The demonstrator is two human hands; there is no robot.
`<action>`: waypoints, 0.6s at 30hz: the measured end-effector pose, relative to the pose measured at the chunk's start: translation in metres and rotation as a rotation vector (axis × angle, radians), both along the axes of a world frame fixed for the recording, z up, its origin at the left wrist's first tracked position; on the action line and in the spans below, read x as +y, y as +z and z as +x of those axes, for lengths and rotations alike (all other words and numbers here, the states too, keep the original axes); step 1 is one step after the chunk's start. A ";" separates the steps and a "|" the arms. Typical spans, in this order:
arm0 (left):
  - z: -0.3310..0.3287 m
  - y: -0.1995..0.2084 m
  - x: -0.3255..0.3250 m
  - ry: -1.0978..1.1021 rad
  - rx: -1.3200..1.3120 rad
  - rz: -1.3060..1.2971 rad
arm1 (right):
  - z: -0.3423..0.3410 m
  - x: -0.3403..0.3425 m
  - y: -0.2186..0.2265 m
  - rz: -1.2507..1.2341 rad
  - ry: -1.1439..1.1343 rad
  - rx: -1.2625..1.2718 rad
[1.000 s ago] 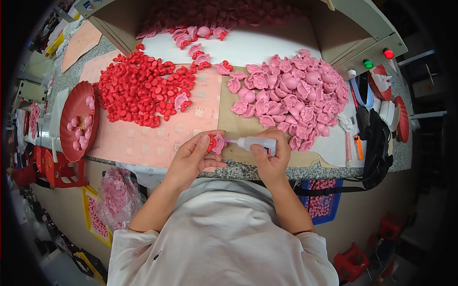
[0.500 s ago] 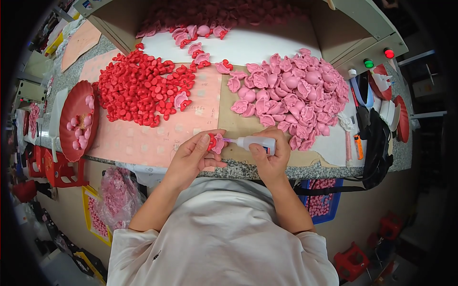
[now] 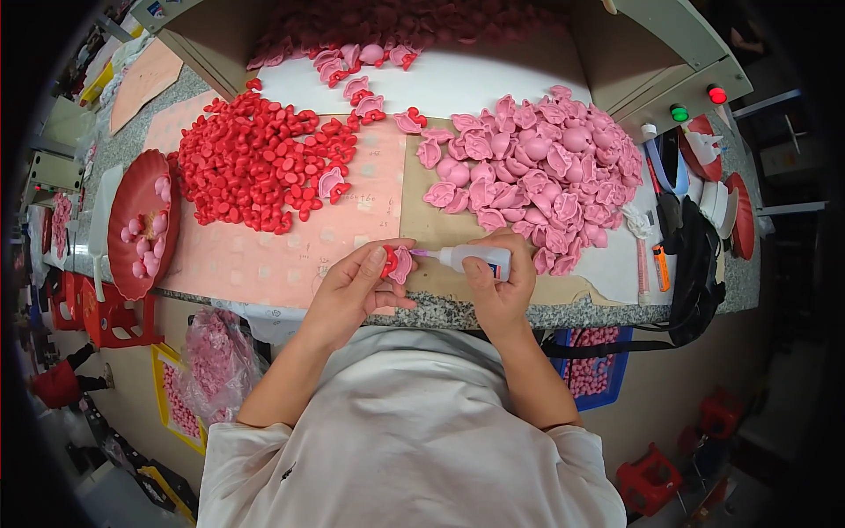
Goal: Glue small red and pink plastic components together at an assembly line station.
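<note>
Near the table's front edge, my left hand [image 3: 352, 286] pinches a small red plastic piece [image 3: 388, 261] together with a pink shell-like piece [image 3: 402, 265]. My right hand [image 3: 503, 286] is wrapped round a white squeeze glue bottle [image 3: 476, 260], tipped on its side. Its thin purple nozzle [image 3: 424, 253] points left, its tip at or very close to the pink piece; whether they touch I cannot tell. Beyond my left hand lies a heap of red pieces [image 3: 255, 158]. A heap of pink shell-like pieces [image 3: 546, 167] lies beyond my right hand.
A red scalloped dish [image 3: 119, 251] with pink balls stands at the left. At the back is a box-like housing [image 3: 656, 88] with red and green lights. An orange lighter [image 3: 661, 268] and black bag [image 3: 695, 282] lie at right. A blue crate [image 3: 607, 387] sits below the table.
The bottle and its nozzle have shifted slightly away from the pink piece, to the right and up. My left hand keeps its hold with hardly any movement.
</note>
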State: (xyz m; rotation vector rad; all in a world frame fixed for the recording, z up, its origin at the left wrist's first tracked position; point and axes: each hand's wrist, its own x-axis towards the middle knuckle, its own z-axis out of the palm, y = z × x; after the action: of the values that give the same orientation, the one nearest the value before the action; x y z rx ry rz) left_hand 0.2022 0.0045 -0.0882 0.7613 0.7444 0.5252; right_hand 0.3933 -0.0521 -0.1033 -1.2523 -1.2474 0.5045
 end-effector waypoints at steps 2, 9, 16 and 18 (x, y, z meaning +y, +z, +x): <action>0.000 -0.002 0.000 -0.003 -0.002 -0.005 | 0.001 0.001 -0.001 -0.007 -0.007 -0.004; 0.002 -0.006 0.000 0.016 -0.038 -0.014 | 0.001 0.002 -0.002 0.041 -0.045 0.078; 0.002 -0.005 0.000 0.010 -0.048 -0.010 | 0.002 0.002 -0.002 0.049 -0.042 0.040; 0.002 -0.005 0.000 0.006 -0.048 -0.011 | 0.003 0.002 -0.003 0.043 -0.032 0.039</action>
State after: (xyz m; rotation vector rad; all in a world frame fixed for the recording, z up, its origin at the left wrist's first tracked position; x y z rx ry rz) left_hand 0.2046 0.0048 -0.0936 0.7335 0.7046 0.5428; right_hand 0.3964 -0.0500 -0.1066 -1.2189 -1.1974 0.4740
